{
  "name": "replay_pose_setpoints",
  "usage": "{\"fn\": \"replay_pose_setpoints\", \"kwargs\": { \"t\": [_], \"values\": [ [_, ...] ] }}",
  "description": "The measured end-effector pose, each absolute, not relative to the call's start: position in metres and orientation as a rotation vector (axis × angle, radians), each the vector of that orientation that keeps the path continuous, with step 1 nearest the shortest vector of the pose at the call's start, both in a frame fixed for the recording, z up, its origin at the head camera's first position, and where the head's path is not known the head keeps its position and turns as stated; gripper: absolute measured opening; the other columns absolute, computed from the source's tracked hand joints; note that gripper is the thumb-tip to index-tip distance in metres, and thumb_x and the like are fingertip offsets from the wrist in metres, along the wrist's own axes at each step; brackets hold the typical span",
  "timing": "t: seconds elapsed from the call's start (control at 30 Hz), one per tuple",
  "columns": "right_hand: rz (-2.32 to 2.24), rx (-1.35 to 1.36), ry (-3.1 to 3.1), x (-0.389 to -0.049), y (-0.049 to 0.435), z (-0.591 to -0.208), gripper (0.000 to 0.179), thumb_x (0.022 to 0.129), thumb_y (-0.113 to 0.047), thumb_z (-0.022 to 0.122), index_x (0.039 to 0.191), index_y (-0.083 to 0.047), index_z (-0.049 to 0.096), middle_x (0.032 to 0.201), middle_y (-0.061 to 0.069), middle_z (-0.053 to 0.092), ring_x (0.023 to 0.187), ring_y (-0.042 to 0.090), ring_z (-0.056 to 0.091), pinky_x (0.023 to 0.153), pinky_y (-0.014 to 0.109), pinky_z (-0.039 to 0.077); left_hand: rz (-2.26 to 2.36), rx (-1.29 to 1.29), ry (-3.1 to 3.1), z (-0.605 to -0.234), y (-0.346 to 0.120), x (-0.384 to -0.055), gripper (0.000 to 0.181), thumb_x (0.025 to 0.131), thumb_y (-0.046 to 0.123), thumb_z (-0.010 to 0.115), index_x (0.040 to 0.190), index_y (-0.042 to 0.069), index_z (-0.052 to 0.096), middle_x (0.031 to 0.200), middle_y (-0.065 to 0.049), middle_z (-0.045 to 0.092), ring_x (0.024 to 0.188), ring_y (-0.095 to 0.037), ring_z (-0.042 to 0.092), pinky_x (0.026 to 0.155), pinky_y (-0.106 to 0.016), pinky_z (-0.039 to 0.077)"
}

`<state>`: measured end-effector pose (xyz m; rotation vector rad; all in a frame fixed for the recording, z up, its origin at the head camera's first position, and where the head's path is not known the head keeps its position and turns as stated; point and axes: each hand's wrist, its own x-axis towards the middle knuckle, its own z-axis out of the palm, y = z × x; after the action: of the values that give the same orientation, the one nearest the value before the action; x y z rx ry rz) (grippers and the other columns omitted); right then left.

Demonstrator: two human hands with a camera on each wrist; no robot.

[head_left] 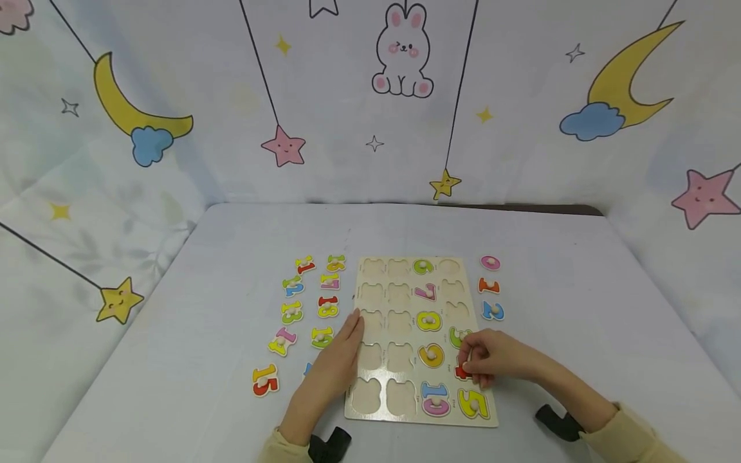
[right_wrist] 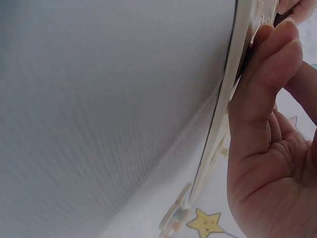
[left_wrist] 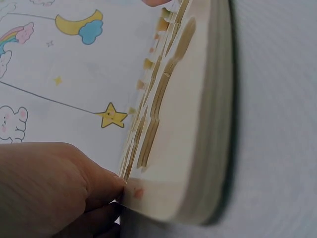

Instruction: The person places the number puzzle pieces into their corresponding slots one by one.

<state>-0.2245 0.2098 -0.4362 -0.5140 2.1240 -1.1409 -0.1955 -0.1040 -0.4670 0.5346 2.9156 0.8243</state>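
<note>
A wooden number puzzle board (head_left: 370, 404) lies flat in front of me. My left hand (head_left: 334, 368) rests along its left edge, fingers stretched forward; in the left wrist view the fingertips meet the board's edge. Over the right column, the thumb and index finger of my right hand (head_left: 494, 355) pinch a red number piece (head_left: 461, 372), partly hidden by the fingers and overlapping its recess. Just above it sits a green 3 (head_left: 457, 337), and below it a yellow-green 5 (head_left: 473, 404). The neighbouring column holds a yellow 8 (head_left: 429, 321), an orange 9 (head_left: 431, 355) and a blue-and-pink 10 (head_left: 435, 399), among others.
Right of the board lie a pink 0 (head_left: 490, 263), a red 1 (head_left: 489, 285) and a blue 2 (head_left: 493, 311). Several two-digit pieces, such as a 15 (head_left: 265, 381) and an 18 (head_left: 328, 307), lie on its left. A printed cloth (head_left: 347, 96) hangs behind the white table (head_left: 191, 386).
</note>
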Motion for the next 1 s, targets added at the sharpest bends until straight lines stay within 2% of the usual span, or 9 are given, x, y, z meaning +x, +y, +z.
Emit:
{"fn": "replay_pose_setpoints", "kwargs": {
  "t": [0.17,0.3,0.5,0.8,1.0],
  "values": [
    [-1.182,-0.548,2.111,-0.232,0.224,-0.429,0.014,0.092,-0.014,0.06,0.099,-0.002,0.06,0.067,0.008,0.063,0.055,0.022,0.06,0.053,0.028,0.052,0.842,0.545,2.904,-0.467,-0.104,-0.196,0.053,0.096,0.009,0.052,0.142,-0.006,0.032,0.15,-0.015,0.023,0.137,-0.026,0.02,0.103,-0.039,0.029],
    [-1.245,-0.441,2.285,-0.25,0.246,-0.417,0.019,0.094,-0.011,0.057,0.106,0.004,0.057,0.068,0.01,0.061,0.054,0.02,0.057,0.051,0.028,0.05,0.833,0.543,2.9,-0.467,-0.104,-0.196,0.053,0.096,0.009,0.052,0.142,-0.006,0.032,0.151,-0.015,0.023,0.137,-0.026,0.02,0.103,-0.039,0.029],
    [-1.243,-0.229,2.411,-0.271,0.26,-0.42,0.021,0.093,-0.011,0.059,0.104,0.005,0.056,0.069,0.009,0.06,0.058,0.022,0.057,0.055,0.029,0.053,0.833,0.535,2.904,-0.468,-0.105,-0.196,0.053,0.096,0.01,0.052,0.142,-0.006,0.032,0.15,-0.015,0.023,0.137,-0.026,0.02,0.103,-0.04,0.029],
    [-1.233,-0.15,2.39,-0.279,0.261,-0.434,0.017,0.093,-0.009,0.058,0.1,0.007,0.055,0.069,0.007,0.061,0.058,0.019,0.058,0.055,0.028,0.053,0.86,0.555,2.892,-0.468,-0.103,-0.196,0.051,0.097,0.01,0.05,0.142,-0.006,0.032,0.15,-0.016,0.023,0.137,-0.027,0.02,0.104,-0.04,0.027],
    [-1.262,-0.192,2.398,-0.283,0.256,-0.43,0.018,0.093,-0.009,0.058,0.099,0.008,0.054,0.068,0.007,0.061,0.059,0.02,0.059,0.057,0.027,0.054,0.86,0.551,2.905,-0.467,-0.104,-0.196,0.052,0.096,0.01,0.051,0.142,-0.006,0.032,0.15,-0.016,0.024,0.137,-0.027,0.02,0.103,-0.04,0.028]
  ]
}}
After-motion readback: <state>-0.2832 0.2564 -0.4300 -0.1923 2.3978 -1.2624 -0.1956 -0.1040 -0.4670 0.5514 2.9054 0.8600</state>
